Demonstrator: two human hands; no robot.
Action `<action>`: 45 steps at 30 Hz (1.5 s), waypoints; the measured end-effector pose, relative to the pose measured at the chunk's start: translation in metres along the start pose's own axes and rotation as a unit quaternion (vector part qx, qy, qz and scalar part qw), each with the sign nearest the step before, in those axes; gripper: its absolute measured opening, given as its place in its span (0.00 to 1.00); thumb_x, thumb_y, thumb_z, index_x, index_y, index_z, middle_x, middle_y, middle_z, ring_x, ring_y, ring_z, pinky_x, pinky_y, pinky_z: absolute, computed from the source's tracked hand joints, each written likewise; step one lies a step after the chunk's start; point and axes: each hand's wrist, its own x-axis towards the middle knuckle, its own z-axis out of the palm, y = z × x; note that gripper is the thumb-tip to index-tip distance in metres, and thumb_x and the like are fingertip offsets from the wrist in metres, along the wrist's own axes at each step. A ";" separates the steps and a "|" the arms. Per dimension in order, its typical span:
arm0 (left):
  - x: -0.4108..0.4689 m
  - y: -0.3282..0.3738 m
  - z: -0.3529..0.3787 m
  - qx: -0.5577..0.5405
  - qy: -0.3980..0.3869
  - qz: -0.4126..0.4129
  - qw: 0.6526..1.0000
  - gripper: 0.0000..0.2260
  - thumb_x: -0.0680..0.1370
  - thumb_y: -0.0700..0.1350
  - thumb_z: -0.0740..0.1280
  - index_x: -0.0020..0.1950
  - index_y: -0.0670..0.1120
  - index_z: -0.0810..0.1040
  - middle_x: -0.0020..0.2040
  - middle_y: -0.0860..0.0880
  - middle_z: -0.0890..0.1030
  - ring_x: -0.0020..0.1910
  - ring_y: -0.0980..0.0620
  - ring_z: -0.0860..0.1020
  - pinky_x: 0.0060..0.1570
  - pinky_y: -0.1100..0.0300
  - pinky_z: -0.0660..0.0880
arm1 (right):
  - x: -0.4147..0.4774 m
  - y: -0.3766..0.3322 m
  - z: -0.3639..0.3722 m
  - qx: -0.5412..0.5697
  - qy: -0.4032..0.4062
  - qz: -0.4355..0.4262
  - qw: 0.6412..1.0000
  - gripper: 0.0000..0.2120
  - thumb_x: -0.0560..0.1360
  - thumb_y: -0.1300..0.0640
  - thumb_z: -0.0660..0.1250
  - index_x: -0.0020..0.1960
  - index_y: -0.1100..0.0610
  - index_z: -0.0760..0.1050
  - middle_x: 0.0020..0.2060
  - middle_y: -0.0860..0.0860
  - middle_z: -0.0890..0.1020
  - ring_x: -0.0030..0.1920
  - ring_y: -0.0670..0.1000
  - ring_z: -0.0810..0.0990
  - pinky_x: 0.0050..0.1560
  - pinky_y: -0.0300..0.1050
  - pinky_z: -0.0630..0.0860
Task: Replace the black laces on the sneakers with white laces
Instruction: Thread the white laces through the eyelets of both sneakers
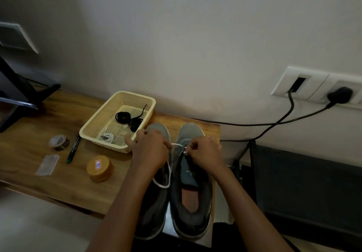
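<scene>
Two grey sneakers: left sneaker (156, 202), right sneaker (193, 191), sitting side by side at table (58, 177) edge. Left hand (149, 149) and right hand (204, 153) each pinching the white lace (166, 175), working at right sneaker's eyelets. Black laces (127, 119) lying coiled in cream basket (98, 123), beside a spare white lace (106, 138).

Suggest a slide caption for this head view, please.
Both hands thread a white lace into the right grey sneaker.
</scene>
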 end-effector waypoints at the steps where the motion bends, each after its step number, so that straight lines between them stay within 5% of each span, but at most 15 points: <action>1: -0.001 0.002 0.002 0.000 -0.006 0.016 1.000 0.07 0.78 0.51 0.65 0.52 0.61 0.81 0.68 0.57 0.69 0.72 0.48 0.58 0.70 0.38 0.43 | 0.000 0.000 0.000 0.000 -0.001 0.001 1.000 0.07 0.76 0.57 0.63 0.45 0.56 0.80 0.47 0.51 0.80 0.60 0.53 0.64 0.50 0.45 0.55; 6: -0.001 0.007 0.015 -0.006 0.001 0.046 0.999 0.07 0.77 0.54 0.66 0.53 0.62 0.81 0.70 0.58 0.68 0.73 0.49 0.56 0.69 0.36 0.41 | 0.000 -0.001 -0.001 0.001 -0.006 -0.001 1.000 0.07 0.77 0.57 0.63 0.44 0.55 0.80 0.46 0.51 0.79 0.57 0.52 0.63 0.47 0.44 0.54; 10: 0.002 0.006 0.019 -0.042 0.000 0.040 0.998 0.06 0.76 0.52 0.67 0.51 0.61 0.82 0.70 0.59 0.67 0.74 0.51 0.56 0.69 0.36 0.41 | -0.002 -0.002 0.001 0.011 -0.013 -0.001 1.000 0.16 0.77 0.57 0.63 0.31 0.48 0.70 0.43 0.48 0.75 0.54 0.50 0.62 0.45 0.44 0.51; 15: 0.005 0.005 0.024 -0.062 -0.007 0.042 0.997 0.06 0.76 0.50 0.68 0.51 0.57 0.82 0.70 0.60 0.67 0.74 0.52 0.55 0.69 0.36 0.41 | -0.001 0.000 0.009 0.015 0.005 0.003 1.000 0.18 0.77 0.56 0.63 0.29 0.48 0.67 0.45 0.50 0.77 0.58 0.53 0.64 0.43 0.45 0.49; 33: -0.001 0.010 0.023 0.010 0.017 0.077 0.997 0.10 0.78 0.50 0.65 0.58 0.56 0.80 0.71 0.58 0.66 0.74 0.51 0.56 0.69 0.36 0.40 | -0.005 -0.006 0.009 -0.057 0.058 -0.048 0.996 0.09 0.77 0.55 0.62 0.43 0.51 0.79 0.44 0.45 0.77 0.58 0.51 0.67 0.58 0.48 0.55; 39: 0.001 0.008 0.016 -0.109 0.002 -0.002 0.994 0.06 0.77 0.54 0.66 0.50 0.57 0.81 0.68 0.60 0.71 0.72 0.51 0.59 0.70 0.39 0.42 | -0.004 -0.007 -0.005 -0.048 0.020 -0.017 0.998 0.06 0.74 0.51 0.68 0.49 0.46 0.83 0.51 0.45 0.79 0.60 0.52 0.65 0.56 0.48 0.57; 45: 0.005 0.003 0.021 -0.156 -0.027 -0.019 0.987 0.04 0.77 0.53 0.66 0.46 0.55 0.79 0.70 0.55 0.66 0.73 0.48 0.55 0.72 0.43 0.43 | -0.001 0.004 -0.018 -0.080 0.038 0.079 0.993 0.05 0.68 0.51 0.72 0.37 0.47 0.77 0.52 0.47 0.77 0.58 0.54 0.67 0.49 0.47 0.59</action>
